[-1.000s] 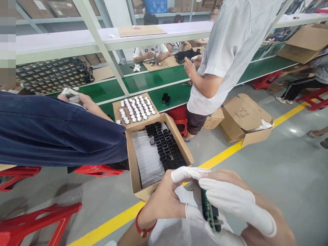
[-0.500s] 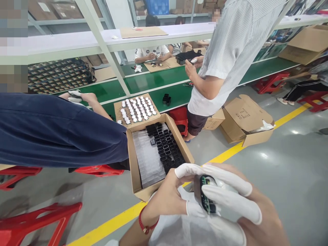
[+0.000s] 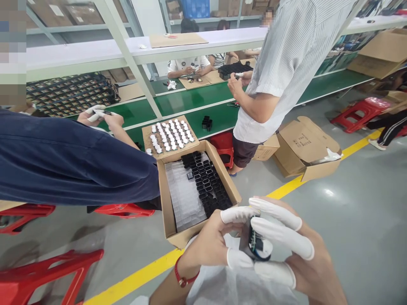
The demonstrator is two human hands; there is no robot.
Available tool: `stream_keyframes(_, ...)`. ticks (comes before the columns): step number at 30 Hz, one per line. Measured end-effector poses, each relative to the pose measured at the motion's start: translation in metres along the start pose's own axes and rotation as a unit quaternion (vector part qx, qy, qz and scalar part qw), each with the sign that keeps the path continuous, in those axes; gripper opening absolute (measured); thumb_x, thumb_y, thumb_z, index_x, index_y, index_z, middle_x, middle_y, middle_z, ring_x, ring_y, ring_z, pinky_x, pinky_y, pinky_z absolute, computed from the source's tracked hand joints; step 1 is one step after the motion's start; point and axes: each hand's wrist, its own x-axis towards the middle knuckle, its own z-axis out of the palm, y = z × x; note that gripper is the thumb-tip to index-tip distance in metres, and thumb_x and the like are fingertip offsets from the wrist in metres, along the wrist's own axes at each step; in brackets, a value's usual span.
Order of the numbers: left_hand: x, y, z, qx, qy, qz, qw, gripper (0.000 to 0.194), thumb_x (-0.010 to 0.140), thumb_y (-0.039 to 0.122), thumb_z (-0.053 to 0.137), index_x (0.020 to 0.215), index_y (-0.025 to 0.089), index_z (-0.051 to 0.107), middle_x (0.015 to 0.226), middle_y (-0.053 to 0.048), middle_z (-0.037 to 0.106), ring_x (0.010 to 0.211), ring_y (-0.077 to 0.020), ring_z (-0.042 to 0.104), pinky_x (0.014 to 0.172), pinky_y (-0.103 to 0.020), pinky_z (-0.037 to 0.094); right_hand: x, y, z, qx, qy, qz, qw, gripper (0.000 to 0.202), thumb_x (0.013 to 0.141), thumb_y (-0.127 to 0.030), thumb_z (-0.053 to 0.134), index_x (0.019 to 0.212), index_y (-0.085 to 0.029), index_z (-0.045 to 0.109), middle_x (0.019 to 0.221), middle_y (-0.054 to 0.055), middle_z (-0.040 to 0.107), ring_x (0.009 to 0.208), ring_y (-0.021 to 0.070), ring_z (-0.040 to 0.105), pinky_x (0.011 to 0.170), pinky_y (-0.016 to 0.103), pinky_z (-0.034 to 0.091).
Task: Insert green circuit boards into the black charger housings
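A person's left hand, red bracelet at its wrist, grasped a small dark case with white-covered fingers. The right hand gripped its open side, where a circuit board showed. The case was near an open cardboard box holding rows of black shells.

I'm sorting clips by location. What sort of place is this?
Likely an electronics assembly workshop: people work along a green bench, a cardboard box holds rows of black casings, and the left hand holds an open casing with electronic parts inside.
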Motion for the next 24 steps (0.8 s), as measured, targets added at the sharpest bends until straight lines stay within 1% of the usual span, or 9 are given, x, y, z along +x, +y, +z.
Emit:
stream_keyframes(4,0.001,0.0,0.001,-0.021,-0.036,0.032,0.999,0.066,0.067,0.037,0.082,0.128,0.027,0.059,0.112,-0.009,0.068,0.095,-0.0178,0.063,0.086,-0.025,0.05,0.0,0.002,-0.001,0.01,0.006,-0.02,1.0,0.037,0.093,-0.044,0.052,0.123,-0.024,0.054,0.129,0.007,0.056,0.12,0.0173,0.054,0.1,0.028,0.052)
stream_keyframes(8,0.0,-0.002,0.003,-0.028,-0.032,0.022,0.999,0.065,0.067,0.034,0.083,0.127,0.027,0.06,0.113,-0.008,0.067,0.1,-0.0186,0.062,0.088,-0.025,0.05,-0.004,0.002,-0.003,0.016,0.0,-0.013,1.0,0.035,0.091,-0.042,0.056,0.12,-0.024,0.056,0.125,0.007,0.06,0.12,0.0197,0.054,0.098,0.032,0.053)
stream_keyframes(11,0.0,-0.001,0.003,-0.006,-0.04,0.02,0.999,0.073,0.059,0.024,0.088,0.126,0.031,0.059,0.111,-0.003,0.068,0.102,-0.0184,0.062,0.09,-0.025,0.05,-0.004,-0.003,-0.004,0.1,0.007,0.014,0.995,0.039,0.087,-0.049,0.06,0.116,-0.025,0.055,0.121,0.004,0.062,0.116,0.0197,0.056,0.097,0.032,0.054)
stream_keyframes(13,0.001,0.003,0.004,0.049,-0.02,0.024,0.998,0.078,0.054,0.019,0.089,0.125,0.033,0.06,0.106,0.0,0.069,0.097,-0.0167,0.063,0.087,-0.024,0.05,-0.003,-0.009,-0.003,0.145,0.021,0.055,0.988,0.044,0.085,-0.051,0.062,0.121,-0.027,0.053,0.119,0.005,0.063,0.109,0.0214,0.06,0.089,0.033,0.058)
stream_keyframes(15,0.002,0.007,0.004,0.103,0.015,0.028,0.994,0.074,0.054,0.023,0.09,0.122,0.032,0.062,0.106,0.001,0.069,0.097,-0.017,0.062,0.09,-0.024,0.048,-0.002,-0.013,-0.003,0.124,0.026,0.103,0.986,0.052,0.084,-0.043,0.066,0.13,-0.029,0.048,0.118,0.005,0.062,0.103,0.0225,0.063,0.079,0.032,0.061)
stream_keyframes(17,0.004,0.012,0.005,0.135,0.028,0.036,0.99,0.067,0.058,0.031,0.088,0.12,0.033,0.063,0.111,0.001,0.068,0.103,-0.0185,0.061,0.095,-0.026,0.045,0.0,-0.014,-0.004,0.073,0.02,0.118,0.99,0.054,0.082,-0.04,0.069,0.131,-0.029,0.049,0.119,0.005,0.062,0.102,0.0211,0.064,0.079,0.028,0.061)
stream_keyframes(20,0.005,0.017,0.005,0.177,0.013,0.051,0.983,0.059,0.066,0.032,0.083,0.121,0.036,0.062,0.114,0.002,0.067,0.102,-0.0175,0.061,0.093,-0.025,0.045,0.002,-0.01,-0.008,0.038,0.019,0.075,0.996,0.045,0.081,-0.04,0.069,0.122,-0.025,0.057,0.12,0.005,0.062,0.108,0.0186,0.062,0.09,0.024,0.057)
stream_keyframes(22,0.005,0.017,0.005,0.205,0.001,0.049,0.977,0.055,0.068,0.031,0.081,0.12,0.035,0.062,0.108,0.001,0.067,0.096,-0.0161,0.061,0.087,-0.023,0.047,0.004,-0.007,-0.01,0.064,0.002,0.059,0.996,0.045,0.081,-0.034,0.07,0.123,-0.025,0.056,0.116,0.005,0.064,0.107,0.0204,0.062,0.089,0.028,0.059)
stream_keyframes(24,0.005,0.017,0.005,0.214,-0.009,0.043,0.976,0.052,0.071,0.032,0.078,0.12,0.032,0.061,0.109,0.0,0.067,0.095,-0.0167,0.062,0.085,-0.023,0.048,0.006,-0.006,-0.012,0.092,-0.01,0.064,0.994,0.046,0.079,-0.032,0.071,0.123,-0.027,0.056,0.11,0.005,0.066,0.101,0.0238,0.064,0.081,0.033,0.061)
